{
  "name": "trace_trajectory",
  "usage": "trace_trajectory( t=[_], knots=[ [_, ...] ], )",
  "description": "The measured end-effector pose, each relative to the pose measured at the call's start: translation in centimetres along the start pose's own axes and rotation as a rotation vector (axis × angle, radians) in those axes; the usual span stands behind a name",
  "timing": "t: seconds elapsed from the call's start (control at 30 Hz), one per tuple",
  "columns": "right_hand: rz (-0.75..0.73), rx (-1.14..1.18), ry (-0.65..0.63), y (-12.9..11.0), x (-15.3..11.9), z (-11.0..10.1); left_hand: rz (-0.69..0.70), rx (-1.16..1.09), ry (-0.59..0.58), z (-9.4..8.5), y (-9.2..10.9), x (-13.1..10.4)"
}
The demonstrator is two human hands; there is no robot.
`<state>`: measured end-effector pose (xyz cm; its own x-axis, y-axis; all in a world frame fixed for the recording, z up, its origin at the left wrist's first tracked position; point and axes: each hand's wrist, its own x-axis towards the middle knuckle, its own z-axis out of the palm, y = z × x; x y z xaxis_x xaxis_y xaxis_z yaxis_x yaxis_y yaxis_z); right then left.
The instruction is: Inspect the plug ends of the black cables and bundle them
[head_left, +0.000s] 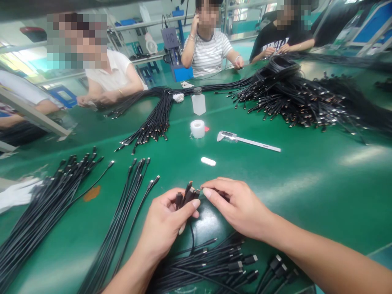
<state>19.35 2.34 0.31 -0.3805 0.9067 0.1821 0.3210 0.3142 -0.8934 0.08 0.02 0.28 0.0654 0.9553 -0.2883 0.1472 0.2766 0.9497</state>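
Note:
My left hand point(167, 220) is closed around a small bunch of black USB cables, their connector ends point(188, 196) pointing up between thumb and fingers. Just to the right, my right hand point(234, 202) has thumb and forefinger brought together close to these connectors. Something dark shows under its fingers, but what they pinch is hidden. Below both hands lies a pile of black cables point(211, 265) with plugs facing right. To the left of my left hand is a thin row of cables point(125, 204).
A larger cable bundle point(58, 204) lies at left beside a white glove point(18, 194). Ahead are a white oval piece point(208, 161), digital calipers point(248, 141), a tape roll point(197, 129) and a bottle point(199, 103). Cable heaps point(294, 94) lie farther back; several people sit across the green table point(306, 183).

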Motion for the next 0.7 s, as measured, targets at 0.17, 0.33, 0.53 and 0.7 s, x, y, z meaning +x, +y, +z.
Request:
trace_trajectory(
  t=[0.17,0.33,0.53,0.7],
  knots=[
    [0.058,0.021,0.032,0.07,-0.03,0.06,-0.036,-0.015,-0.039,0.11,0.23,-0.14],
    [0.047,0.041,0.015,-0.16,-0.08,0.01,-0.076,-0.017,-0.096,0.34,0.54,-0.33],
    [-0.002,-0.01,0.056,0.01,0.16,-0.05,-0.112,-0.019,-0.111,0.52,0.61,-0.4],
    [0.032,-0.079,0.162,0.23,0.33,-0.35,-0.109,-0.025,-0.118,0.41,0.48,-0.34]
  ],
)
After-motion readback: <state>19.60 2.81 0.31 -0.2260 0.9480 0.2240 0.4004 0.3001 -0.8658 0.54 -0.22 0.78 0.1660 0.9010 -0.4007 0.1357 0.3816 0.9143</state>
